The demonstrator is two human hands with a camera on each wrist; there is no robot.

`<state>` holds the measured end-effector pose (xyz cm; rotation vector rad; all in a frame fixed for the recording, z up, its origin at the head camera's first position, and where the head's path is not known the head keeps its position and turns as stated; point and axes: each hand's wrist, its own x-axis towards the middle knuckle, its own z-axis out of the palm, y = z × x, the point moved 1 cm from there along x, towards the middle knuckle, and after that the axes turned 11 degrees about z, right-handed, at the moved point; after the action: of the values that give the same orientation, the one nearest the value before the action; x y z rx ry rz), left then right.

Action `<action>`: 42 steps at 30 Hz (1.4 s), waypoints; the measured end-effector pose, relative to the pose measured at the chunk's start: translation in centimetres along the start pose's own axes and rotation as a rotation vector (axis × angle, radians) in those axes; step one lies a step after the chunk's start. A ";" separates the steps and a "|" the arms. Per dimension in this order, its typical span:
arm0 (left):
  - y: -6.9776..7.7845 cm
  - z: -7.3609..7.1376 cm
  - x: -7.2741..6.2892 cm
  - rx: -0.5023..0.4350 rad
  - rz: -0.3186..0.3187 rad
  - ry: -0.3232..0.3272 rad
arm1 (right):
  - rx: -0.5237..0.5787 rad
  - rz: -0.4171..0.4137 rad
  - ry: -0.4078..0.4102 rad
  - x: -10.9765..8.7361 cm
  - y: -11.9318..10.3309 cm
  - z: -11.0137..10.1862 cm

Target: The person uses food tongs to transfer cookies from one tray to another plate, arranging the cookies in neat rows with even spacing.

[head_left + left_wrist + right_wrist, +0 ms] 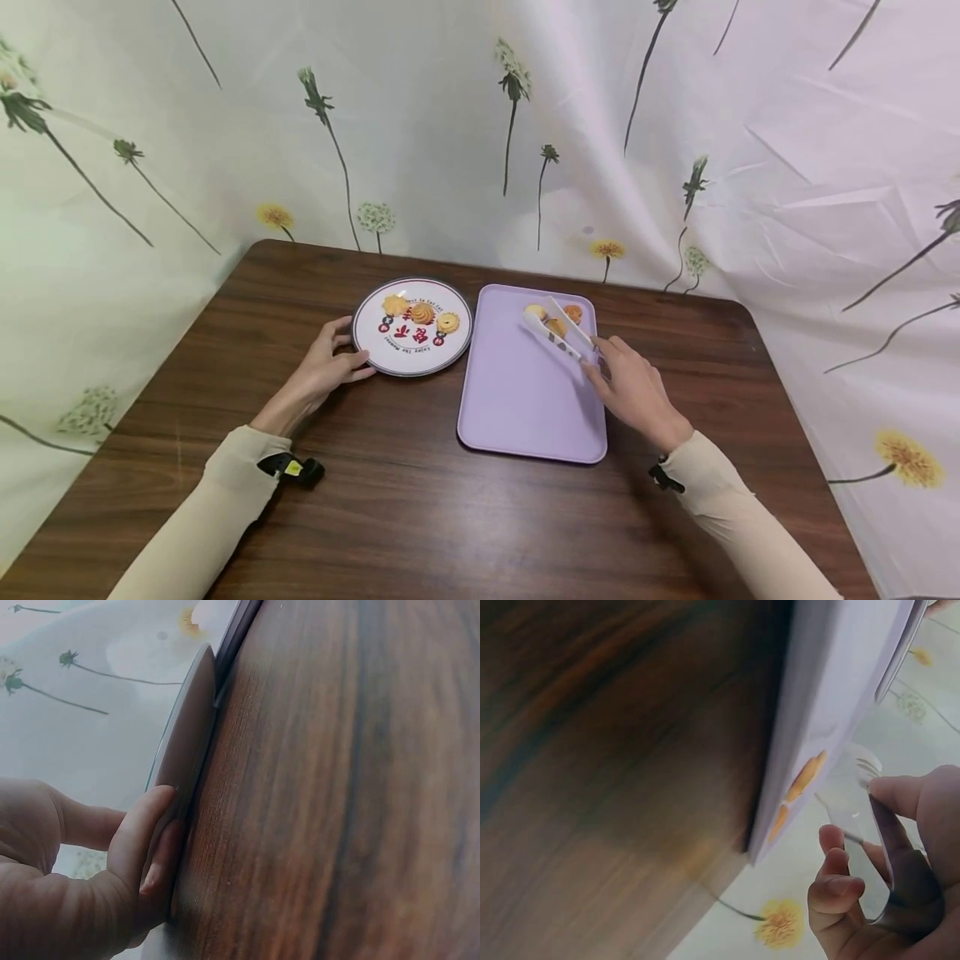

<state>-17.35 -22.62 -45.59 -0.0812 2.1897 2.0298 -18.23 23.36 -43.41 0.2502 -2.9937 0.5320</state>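
Observation:
With its thumb at the near rim and fingers at the left side, my left hand (pixel 327 358) holds a white round plate (pixel 408 363). A pale cookie (pixel 394 306), a swirled brown cookie (pixel 422 313) and a ring-shaped cookie (pixel 447 323) lie on the plate. My right hand (pixel 632 385) grips a pair of tongs (pixel 561 343) between thumb and fingers. The spread tong tips reach over a purple tray (pixel 517 392), around a yellow cookie (pixel 556 327). Beside them on the tray are a pale cookie (pixel 535 311) and an orange-brown cookie (pixel 573 312).
Plate and tray stand side by side on a dark wooden table (pixel 390 500). Behind the table's far edge hangs a white cloth (pixel 442 167) printed with dandelions. In the right wrist view, the tray's raised edge (pixel 802 712) runs close to the tongs.

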 end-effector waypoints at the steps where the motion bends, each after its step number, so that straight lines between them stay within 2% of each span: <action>1: 0.0 0.0 0.0 -0.002 -0.001 0.003 | -0.003 0.008 0.005 0.0 0.2 0.0; 15: 0.0 0.0 0.0 -0.004 0.009 0.002 | 0.030 0.059 -0.001 -1.0 2.4 -0.1; 42: -0.1 0.0 0.1 -0.020 0.000 0.007 | -0.018 -0.021 0.018 -1.2 2.7 -0.6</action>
<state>-17.46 -22.59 -45.67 -0.0900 2.1735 2.0553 -17.46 26.28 -43.95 0.2731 -2.9736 0.5017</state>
